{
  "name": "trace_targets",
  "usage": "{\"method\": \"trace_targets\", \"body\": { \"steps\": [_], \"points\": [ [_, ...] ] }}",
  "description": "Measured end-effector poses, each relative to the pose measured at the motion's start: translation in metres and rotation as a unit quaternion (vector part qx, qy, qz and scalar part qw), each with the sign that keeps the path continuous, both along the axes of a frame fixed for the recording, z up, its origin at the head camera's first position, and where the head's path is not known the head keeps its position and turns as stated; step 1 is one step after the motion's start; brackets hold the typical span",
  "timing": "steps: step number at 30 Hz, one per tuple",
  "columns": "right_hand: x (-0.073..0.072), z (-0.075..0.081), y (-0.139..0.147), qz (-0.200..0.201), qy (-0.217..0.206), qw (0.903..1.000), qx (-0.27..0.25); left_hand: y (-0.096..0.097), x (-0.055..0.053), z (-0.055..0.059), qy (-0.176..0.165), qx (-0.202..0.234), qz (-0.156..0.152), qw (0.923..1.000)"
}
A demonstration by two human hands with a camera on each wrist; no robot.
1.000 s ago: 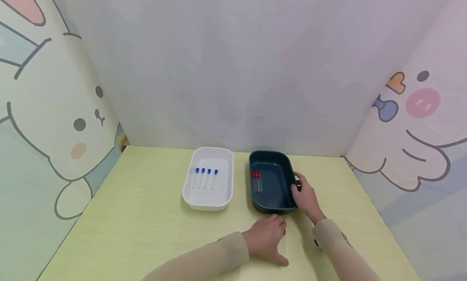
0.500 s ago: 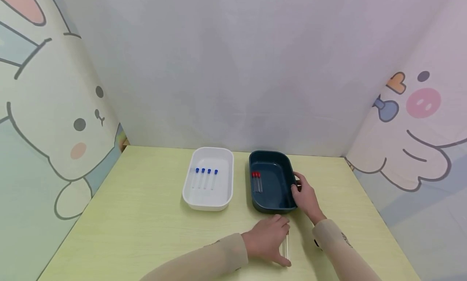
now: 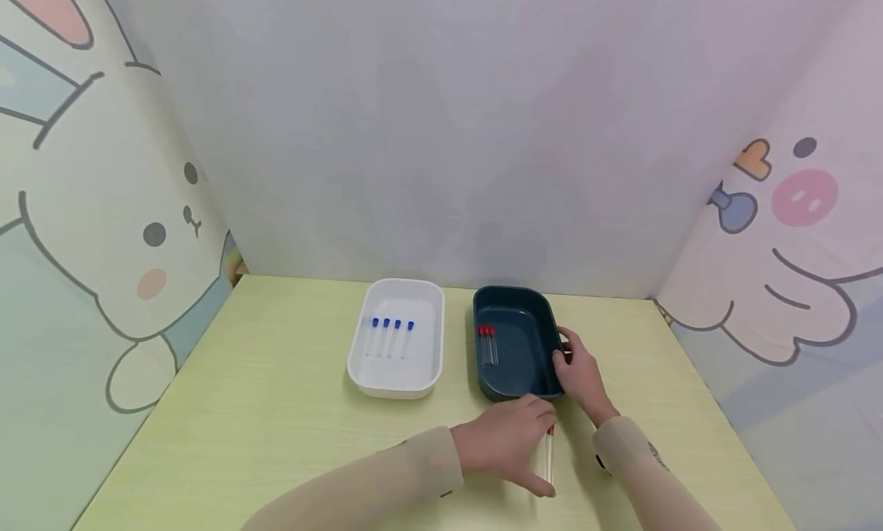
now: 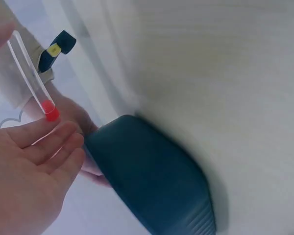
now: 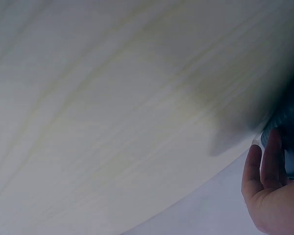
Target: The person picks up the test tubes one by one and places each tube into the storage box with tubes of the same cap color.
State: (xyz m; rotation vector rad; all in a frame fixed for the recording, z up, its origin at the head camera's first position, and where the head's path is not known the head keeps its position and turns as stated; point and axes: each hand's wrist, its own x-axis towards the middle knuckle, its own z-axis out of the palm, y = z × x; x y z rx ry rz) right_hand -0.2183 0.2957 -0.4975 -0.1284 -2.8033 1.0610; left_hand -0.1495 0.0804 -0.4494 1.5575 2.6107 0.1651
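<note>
My left hand (image 3: 507,443) holds a clear test tube (image 3: 549,458) with a red cap, just in front of the dark blue tray (image 3: 526,366). In the left wrist view the tube (image 4: 32,73) is pinched end to end, fingertips at its cap and thumb at the other end. My right hand (image 3: 582,374) grips the tray's right side, thumb at the rim and fingers outside; the right wrist view shows only part of this hand (image 5: 272,196). Inside the tray, red-capped test tubes (image 3: 488,347) lie side by side along the left.
To the left stands a white tray (image 3: 396,379) with several blue-capped test tubes (image 3: 393,338) in a row. Both trays rest on the pale yellow table (image 3: 262,408), near a grey cloth backdrop (image 3: 448,148). Patterned curtains hang at both sides.
My left hand has shifted slightly right, then up and toward the dark blue tray, with the test tube in it. The right hand keeps its grip on the tray.
</note>
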Motion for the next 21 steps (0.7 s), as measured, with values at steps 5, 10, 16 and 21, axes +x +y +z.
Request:
{"method": "trace_targets", "body": {
  "steps": [5,10,16,21],
  "points": [
    [0.0,-0.001,0.001,0.0,-0.002,1.0,-0.005,-0.004,-0.006,0.015,-0.062,0.022,0.026,0.9975],
    [0.0,0.0,0.001,-0.002,-0.011,0.9999,-0.008,-0.007,-0.012,0.021,-0.061,0.04,0.034,0.9967],
    [-0.001,-0.001,0.003,-0.001,-0.012,0.9999,-0.006,-0.01,-0.024,0.027,-0.051,0.056,0.05,0.9959],
    [-0.002,-0.002,0.002,-0.001,-0.018,0.9998,-0.006,-0.015,-0.042,0.032,-0.058,0.066,0.085,0.9925]
  ]
}}
